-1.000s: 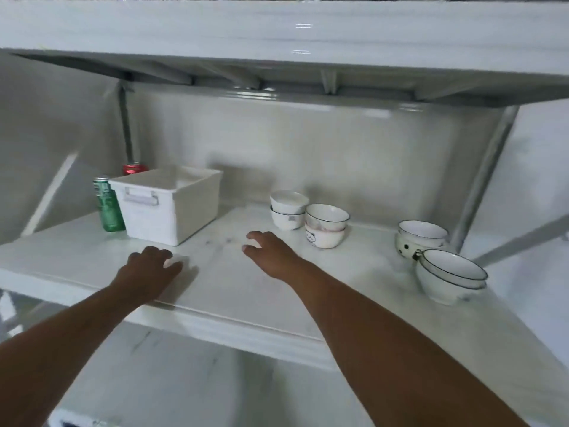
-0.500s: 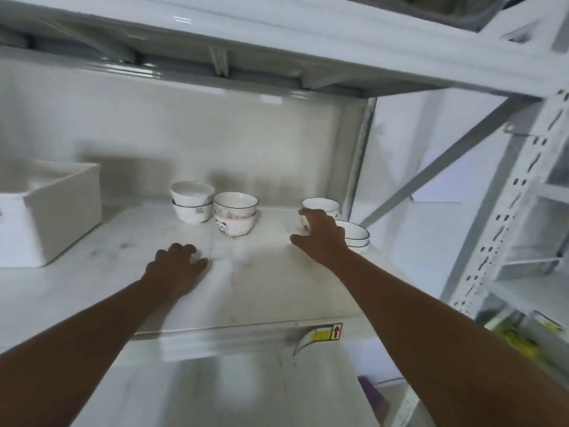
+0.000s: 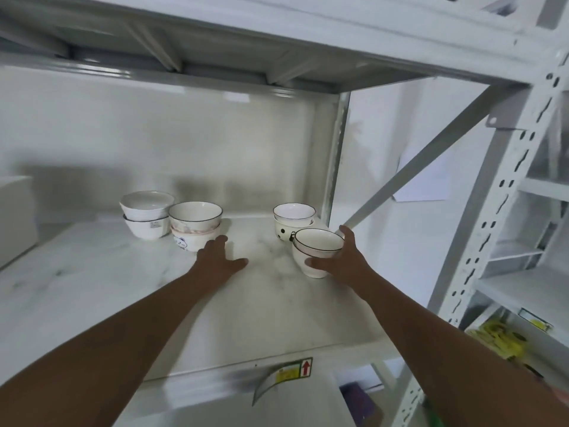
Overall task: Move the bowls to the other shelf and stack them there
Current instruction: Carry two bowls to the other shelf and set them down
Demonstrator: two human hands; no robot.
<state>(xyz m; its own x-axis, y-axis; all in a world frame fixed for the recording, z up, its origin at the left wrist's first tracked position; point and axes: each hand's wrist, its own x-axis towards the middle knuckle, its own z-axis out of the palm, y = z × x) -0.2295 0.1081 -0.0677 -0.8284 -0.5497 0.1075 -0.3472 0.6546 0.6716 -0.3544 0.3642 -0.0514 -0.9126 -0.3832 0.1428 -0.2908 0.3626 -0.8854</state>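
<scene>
Four short stacks of white bowls stand on the marble-look shelf (image 3: 129, 272). My right hand (image 3: 341, 263) is wrapped around the front right stack (image 3: 317, 248), two black-rimmed bowls, thumb on the near side and fingers behind. Just behind it stands a dotted bowl stack (image 3: 292, 221). My left hand (image 3: 220, 260) lies flat and open on the shelf, fingertips close to a stack with a cartoon-face bowl (image 3: 194, 226). A plain white stack (image 3: 146, 215) stands at the back left.
A white bin (image 3: 15, 217) shows at the left edge. An upright post (image 3: 337, 155) and a diagonal brace (image 3: 431, 158) close the shelf's right end. A neighbouring rack (image 3: 523, 235) with more shelves stands to the right, with yellow items (image 3: 498, 337) lower down.
The view swung right, leaving the cans and most of the bin out of sight. My right hand moved from the middle of the shelf to the front right bowl stack and closed around it.
</scene>
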